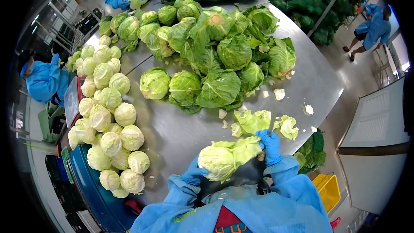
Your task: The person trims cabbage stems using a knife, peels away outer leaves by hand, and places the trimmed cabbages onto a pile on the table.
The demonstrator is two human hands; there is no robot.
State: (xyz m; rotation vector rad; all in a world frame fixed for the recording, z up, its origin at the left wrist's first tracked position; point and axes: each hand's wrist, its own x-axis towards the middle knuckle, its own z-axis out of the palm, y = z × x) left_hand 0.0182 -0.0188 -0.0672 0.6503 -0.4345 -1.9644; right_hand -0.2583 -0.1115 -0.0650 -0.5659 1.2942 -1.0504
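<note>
Near the front edge of the metal table, my left hand (pixel 195 173), in a blue glove, holds a pale green cabbage (pixel 217 160) from its left side. My gloved right hand (pixel 269 144) is closed at the cabbage's right, on a knife (pixel 272 118) whose blade points up and away; a loose outer leaf (pixel 248 149) stretches from the cabbage to these fingers. Cut leaves (pixel 254 122) lie just beyond, with another leaf piece (pixel 286 127) to the right and small white stem bits (pixel 279 94) around.
Untrimmed green cabbages (pixel 215 60) are heaped on the table (pixel 166 123). Pale trimmed cabbages (pixel 111 143) line its left side, above a blue bin (pixel 97 194). A yellow crate (pixel 326 190) stands at right. Co-workers are at the far end, left and far right.
</note>
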